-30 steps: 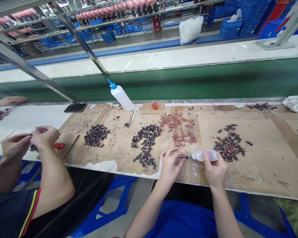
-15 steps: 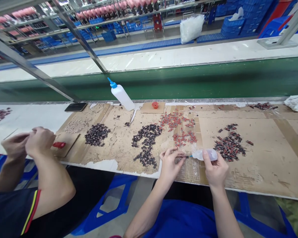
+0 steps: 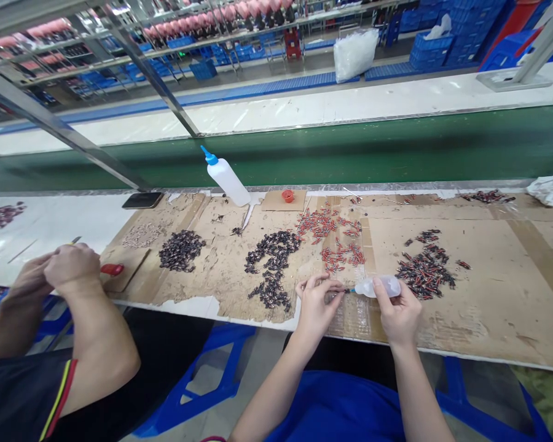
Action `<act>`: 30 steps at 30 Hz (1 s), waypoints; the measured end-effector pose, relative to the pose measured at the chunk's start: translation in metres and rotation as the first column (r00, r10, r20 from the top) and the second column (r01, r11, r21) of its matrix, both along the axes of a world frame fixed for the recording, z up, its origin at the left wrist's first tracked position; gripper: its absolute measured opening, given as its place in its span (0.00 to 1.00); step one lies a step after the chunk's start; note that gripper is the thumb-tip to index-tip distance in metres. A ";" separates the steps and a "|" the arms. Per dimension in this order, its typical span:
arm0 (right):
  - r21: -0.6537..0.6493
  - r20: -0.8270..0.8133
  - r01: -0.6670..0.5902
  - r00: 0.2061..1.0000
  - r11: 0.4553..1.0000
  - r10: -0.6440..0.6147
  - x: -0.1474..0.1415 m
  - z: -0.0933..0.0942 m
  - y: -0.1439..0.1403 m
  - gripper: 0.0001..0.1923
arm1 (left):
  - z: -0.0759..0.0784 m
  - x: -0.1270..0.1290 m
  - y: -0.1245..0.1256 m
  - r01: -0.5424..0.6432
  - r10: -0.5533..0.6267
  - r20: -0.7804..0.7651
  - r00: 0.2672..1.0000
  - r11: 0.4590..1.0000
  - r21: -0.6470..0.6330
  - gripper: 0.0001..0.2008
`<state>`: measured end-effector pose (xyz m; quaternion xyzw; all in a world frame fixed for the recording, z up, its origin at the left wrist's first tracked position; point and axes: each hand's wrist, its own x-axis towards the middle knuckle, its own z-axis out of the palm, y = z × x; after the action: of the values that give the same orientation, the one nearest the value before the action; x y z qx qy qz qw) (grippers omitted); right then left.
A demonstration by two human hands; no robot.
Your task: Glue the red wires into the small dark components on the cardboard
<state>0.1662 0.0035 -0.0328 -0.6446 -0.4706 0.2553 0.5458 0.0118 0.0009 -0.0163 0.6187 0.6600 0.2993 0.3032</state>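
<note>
My right hand [image 3: 397, 316] grips a small clear squeeze bottle [image 3: 378, 286] laid sideways, its blue tip pointing left. My left hand [image 3: 317, 306] pinches a tiny part [image 3: 335, 293] right at that tip, just above the cardboard-covered bench [image 3: 488, 307]. A heap of dark parts [image 3: 271, 265] lies left of my hands. Red parts [image 3: 335, 242] are scattered behind them. Another dark-and-red heap [image 3: 424, 273] sits just right of the bottle.
A co-worker's hands [image 3: 58, 270] are clasped together at the left, near a red cap [image 3: 111, 269] and a further dark pile [image 3: 181, 250]. A tall white bottle with a blue nozzle [image 3: 225, 177], a phone [image 3: 141, 200] and a green conveyor belt [image 3: 373, 150] lie behind.
My hands stay almost still, bottle tip against the pinched part. The co-worker's hands have drawn left and closer together; a far hand at the left edge has left the view.
</note>
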 end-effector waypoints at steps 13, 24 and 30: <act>0.016 -0.069 0.005 0.998 1.000 -0.004 -0.002 0.004 0.001 0.19 | 0.002 -0.001 0.001 -0.006 0.006 -0.022 1.000 1.000 -0.004 0.06; 0.075 -0.292 0.229 0.936 0.971 -0.198 0.006 0.002 0.004 0.21 | 0.004 -0.006 0.001 0.034 -0.034 0.000 0.999 0.999 -0.025 0.08; 0.073 -0.220 0.087 0.973 0.994 -0.069 0.000 -0.004 0.010 0.27 | 0.006 -0.033 0.002 -0.021 0.028 -0.077 0.997 0.995 0.093 0.11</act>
<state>0.1667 0.0136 -0.0370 -0.6079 -0.3924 0.2831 0.6296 -0.0209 0.0027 -0.0106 0.6351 0.6645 0.3088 0.2444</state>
